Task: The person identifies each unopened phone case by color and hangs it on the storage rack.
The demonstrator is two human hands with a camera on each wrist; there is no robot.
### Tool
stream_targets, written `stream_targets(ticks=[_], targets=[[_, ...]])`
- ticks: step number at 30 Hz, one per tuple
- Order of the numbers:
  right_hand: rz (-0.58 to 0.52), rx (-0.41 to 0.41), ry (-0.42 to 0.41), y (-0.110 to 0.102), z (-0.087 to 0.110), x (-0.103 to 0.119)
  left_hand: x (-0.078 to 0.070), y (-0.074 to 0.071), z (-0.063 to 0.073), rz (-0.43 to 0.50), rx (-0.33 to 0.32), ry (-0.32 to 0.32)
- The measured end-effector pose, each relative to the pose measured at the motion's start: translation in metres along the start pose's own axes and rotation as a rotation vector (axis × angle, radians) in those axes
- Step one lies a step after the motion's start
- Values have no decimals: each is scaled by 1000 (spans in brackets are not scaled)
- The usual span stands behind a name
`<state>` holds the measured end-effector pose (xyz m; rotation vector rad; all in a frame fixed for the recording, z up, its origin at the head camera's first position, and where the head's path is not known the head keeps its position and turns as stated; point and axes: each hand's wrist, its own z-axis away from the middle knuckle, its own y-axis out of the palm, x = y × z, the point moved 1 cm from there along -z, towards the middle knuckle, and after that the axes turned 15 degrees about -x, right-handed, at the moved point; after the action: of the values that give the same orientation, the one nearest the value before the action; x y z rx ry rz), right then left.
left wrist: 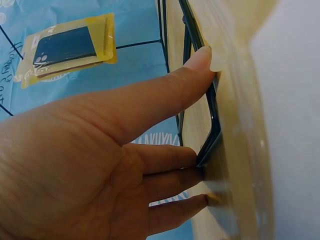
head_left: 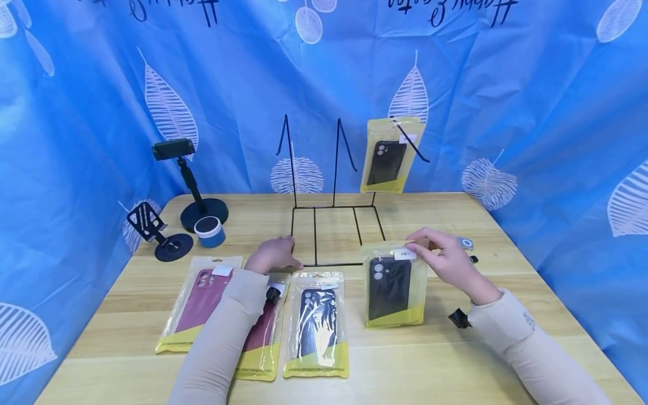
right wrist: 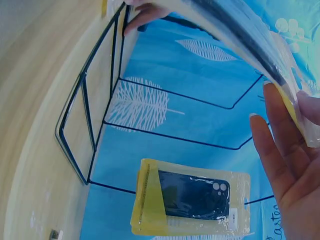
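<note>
Between my right hand's (head_left: 445,259) thumb and fingers, the top right corner of a clear, yellow-bottomed packet is pinched. Inside this packet is a black phone case (head_left: 388,289), standing upright before the rack. At the front left corner of the black wire display rack (head_left: 315,236) is my left hand (head_left: 273,254). Its thumb and fairly straight fingers touch the wire frame there, as the left wrist view shows. A packaged black phone case (head_left: 387,160) hangs from the rack's right hook; in the right wrist view that packet (right wrist: 192,197) appears doubled.
Packaged pink cases, one at left (head_left: 202,298) and one partly under my left sleeve (head_left: 263,326), lie beside a packaged dark case (head_left: 318,323). Phone stands (head_left: 189,180) (head_left: 174,247) and a blue-white jar (head_left: 210,232) occupy the back left. Small items (head_left: 466,243) lie right.
</note>
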<state>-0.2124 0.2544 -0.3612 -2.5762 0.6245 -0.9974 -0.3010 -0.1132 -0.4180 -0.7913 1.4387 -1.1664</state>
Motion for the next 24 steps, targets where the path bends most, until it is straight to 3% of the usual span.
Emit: stream_targets(ticks=[7, 13, 17, 24], targets=[[17, -137, -127, -6, -17, 0, 1, 1, 0, -7, -3, 15], [54, -272, -134, -15, -45, 8, 1, 0, -2, -17, -2, 21], [32, -359, -89, -25, -64, 9, 0, 1, -1, -2, -4, 20], [43, -443, 89, -37, -90, 13, -2, -2, 1, 6, -7, 13]])
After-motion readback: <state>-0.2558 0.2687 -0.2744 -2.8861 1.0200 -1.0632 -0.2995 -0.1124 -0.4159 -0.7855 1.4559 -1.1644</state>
